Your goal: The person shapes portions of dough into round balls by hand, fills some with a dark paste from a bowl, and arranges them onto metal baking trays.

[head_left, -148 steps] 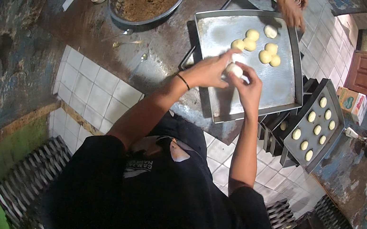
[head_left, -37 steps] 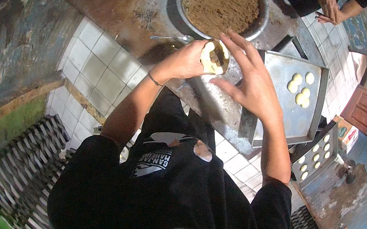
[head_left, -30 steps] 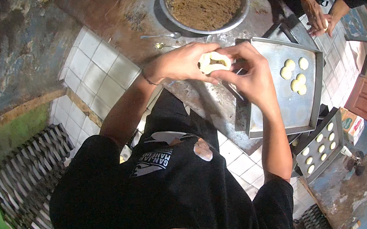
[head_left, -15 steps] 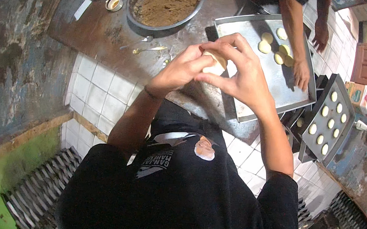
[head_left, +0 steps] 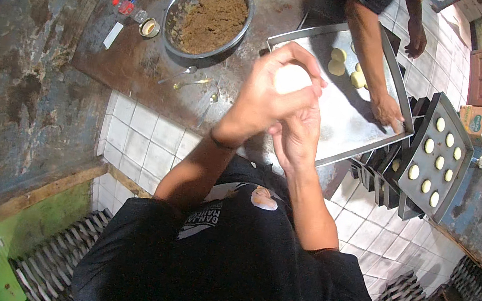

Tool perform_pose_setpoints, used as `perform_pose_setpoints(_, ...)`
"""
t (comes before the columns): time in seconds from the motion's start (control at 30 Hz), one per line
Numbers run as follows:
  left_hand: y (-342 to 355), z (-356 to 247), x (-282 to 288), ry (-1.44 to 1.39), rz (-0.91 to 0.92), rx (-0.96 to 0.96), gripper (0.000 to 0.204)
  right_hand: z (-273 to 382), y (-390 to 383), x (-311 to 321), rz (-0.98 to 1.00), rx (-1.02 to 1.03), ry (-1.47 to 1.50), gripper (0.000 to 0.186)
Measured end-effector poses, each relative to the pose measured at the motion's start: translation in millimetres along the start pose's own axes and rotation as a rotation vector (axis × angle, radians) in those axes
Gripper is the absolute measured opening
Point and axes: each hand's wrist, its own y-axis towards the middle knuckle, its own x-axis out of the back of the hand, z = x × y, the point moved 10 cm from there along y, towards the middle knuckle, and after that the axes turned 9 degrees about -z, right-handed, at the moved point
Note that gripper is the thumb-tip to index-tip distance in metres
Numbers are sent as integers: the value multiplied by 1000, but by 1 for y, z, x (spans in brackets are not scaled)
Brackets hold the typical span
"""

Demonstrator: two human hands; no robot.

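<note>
hands: left hand [head_left: 264, 101], right hand [head_left: 297, 134] cupped around dough ball [head_left: 292, 78] | round, no long axis

I count one metal bowl [head_left: 210, 18] of brown filling and two baking trays [head_left: 347, 114]. The near tray holds three dough rounds [head_left: 336, 68], the dark one [head_left: 435, 156] eight. One dough ball [head_left: 293, 78] sits between two hands [head_left: 274, 102].

Even, soft daylight here, no hard shadows; the metal tray [head_left: 347, 114] throws back a pale sheen. Centre stays fairly sharp, the moving hands slightly soft. Strong fisheye bending at the rim, with a black vignette all round
</note>
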Motion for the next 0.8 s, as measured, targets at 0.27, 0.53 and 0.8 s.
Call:
perform_pose_setpoints(0.27,-10,5,-44,-152,105,-94,54,59,0,15,159,386,-460,25)
perform_pose_setpoints(0.53,-2,72,-40,393,238,-144,61,137,-15,21,143,232,-1017,62)
perform_pose_setpoints(0.8,-11,222,-42,566,397,-18,91,104,21,164,-142,146,-1396,37)
